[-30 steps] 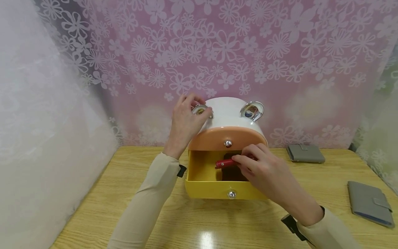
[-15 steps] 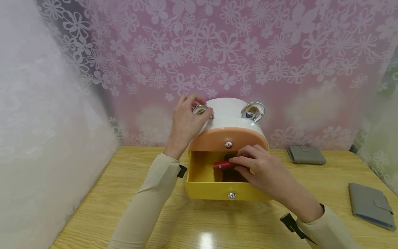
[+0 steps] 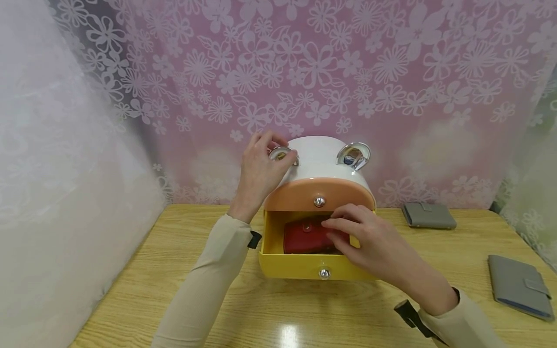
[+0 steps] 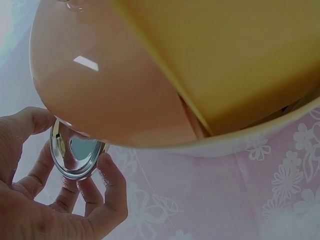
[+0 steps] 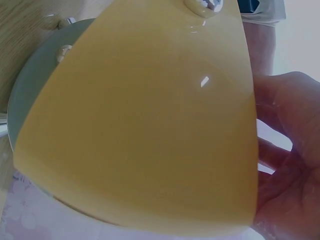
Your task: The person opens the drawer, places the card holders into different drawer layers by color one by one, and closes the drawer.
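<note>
A box with a white rounded top (image 3: 316,153) and an orange upper drawer (image 3: 296,195) stands on the table. Its yellow drawer (image 3: 291,266) is pulled out. Inside lies a red wallet (image 3: 302,239) with a snap strap, flap side up. My left hand (image 3: 261,166) holds the left silver ear (image 4: 77,155) of the box between thumb and fingers. My right hand (image 3: 370,237) hangs over the drawer's right side, fingers loosely bent beside the wallet and covering its right part. In the right wrist view, the yellow drawer front hides the fingertips.
Two grey wallets lie at the right: one at the back (image 3: 428,215), another nearer (image 3: 518,285). The right silver ear (image 3: 354,155) sticks up from the box. A pink flowered curtain (image 3: 209,121) hangs behind the wooden table (image 3: 209,309).
The red wallet, earlier held on edge by my right hand, now lies flat in the yellow drawer, let go. My left hand keeps its hold on the ear.
</note>
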A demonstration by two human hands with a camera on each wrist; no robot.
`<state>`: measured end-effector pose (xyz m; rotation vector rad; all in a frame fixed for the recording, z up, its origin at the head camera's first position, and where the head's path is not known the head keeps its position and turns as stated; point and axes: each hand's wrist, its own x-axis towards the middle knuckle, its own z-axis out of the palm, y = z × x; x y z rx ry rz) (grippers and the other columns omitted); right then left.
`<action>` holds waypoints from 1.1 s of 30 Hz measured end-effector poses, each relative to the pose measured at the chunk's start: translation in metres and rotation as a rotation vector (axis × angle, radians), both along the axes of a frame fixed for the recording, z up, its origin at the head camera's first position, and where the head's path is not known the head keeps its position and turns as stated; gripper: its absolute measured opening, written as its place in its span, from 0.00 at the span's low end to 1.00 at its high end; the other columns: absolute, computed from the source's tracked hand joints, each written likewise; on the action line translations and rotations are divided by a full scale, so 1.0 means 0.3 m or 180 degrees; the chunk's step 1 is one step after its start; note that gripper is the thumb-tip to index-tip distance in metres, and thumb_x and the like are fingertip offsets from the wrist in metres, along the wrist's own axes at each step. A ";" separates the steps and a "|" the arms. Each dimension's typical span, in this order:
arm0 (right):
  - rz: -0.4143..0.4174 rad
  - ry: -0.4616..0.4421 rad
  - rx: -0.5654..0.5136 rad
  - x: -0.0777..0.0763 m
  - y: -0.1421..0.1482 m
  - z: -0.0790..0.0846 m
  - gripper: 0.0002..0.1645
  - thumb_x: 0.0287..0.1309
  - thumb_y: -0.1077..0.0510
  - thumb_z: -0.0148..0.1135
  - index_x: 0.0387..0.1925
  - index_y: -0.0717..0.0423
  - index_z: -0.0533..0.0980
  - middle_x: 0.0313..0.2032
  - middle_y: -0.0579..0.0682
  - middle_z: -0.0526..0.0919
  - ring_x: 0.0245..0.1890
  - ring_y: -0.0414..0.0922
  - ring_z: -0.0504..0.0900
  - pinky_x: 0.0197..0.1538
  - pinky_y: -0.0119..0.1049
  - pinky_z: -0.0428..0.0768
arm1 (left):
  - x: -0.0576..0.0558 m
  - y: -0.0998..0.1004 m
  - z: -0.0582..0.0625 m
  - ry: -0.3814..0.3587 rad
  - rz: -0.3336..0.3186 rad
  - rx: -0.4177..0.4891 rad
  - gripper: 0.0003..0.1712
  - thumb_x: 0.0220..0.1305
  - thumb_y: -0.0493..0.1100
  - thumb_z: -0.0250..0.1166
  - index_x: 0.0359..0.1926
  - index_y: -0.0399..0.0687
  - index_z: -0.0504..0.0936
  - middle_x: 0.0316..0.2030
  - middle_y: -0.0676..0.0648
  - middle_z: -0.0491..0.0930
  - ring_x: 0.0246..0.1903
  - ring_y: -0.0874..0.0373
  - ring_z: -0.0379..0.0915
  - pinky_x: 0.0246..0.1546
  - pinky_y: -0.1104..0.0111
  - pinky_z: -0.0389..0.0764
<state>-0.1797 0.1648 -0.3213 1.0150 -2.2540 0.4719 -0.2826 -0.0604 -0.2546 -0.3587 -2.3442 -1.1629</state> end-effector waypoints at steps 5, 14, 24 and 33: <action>-0.0017 0.0098 -0.0060 0.020 0.020 0.008 0.16 0.69 0.46 0.63 0.48 0.50 0.86 0.46 0.48 0.83 0.42 0.43 0.81 0.42 0.38 0.85 | -0.003 0.000 0.000 0.0026 -0.0010 0.0007 0.13 0.64 0.51 0.69 0.44 0.52 0.81 0.48 0.46 0.76 0.47 0.51 0.73 0.50 0.57 0.78; -0.0227 0.0428 -0.0224 0.054 0.068 0.021 0.32 0.75 0.35 0.42 0.50 0.49 0.85 0.46 0.51 0.83 0.43 0.47 0.82 0.37 0.30 0.80 | -0.001 -0.002 0.000 0.0040 -0.0015 0.0010 0.11 0.64 0.51 0.69 0.43 0.52 0.81 0.48 0.46 0.76 0.47 0.50 0.73 0.51 0.56 0.78; -0.0557 0.0463 -0.0135 0.077 0.129 0.019 0.36 0.73 0.30 0.40 0.52 0.48 0.85 0.50 0.53 0.84 0.48 0.51 0.83 0.40 0.42 0.83 | 0.005 -0.004 -0.004 0.0012 -0.0013 0.0020 0.12 0.64 0.51 0.69 0.43 0.53 0.81 0.49 0.46 0.76 0.48 0.50 0.73 0.52 0.56 0.79; -0.0799 0.0351 -0.0131 0.088 0.196 -0.011 0.41 0.71 0.26 0.37 0.52 0.50 0.84 0.51 0.54 0.84 0.49 0.53 0.82 0.43 0.48 0.80 | 0.008 0.000 -0.001 0.0009 -0.0033 0.0022 0.12 0.65 0.51 0.68 0.44 0.52 0.81 0.50 0.46 0.76 0.49 0.50 0.73 0.53 0.56 0.78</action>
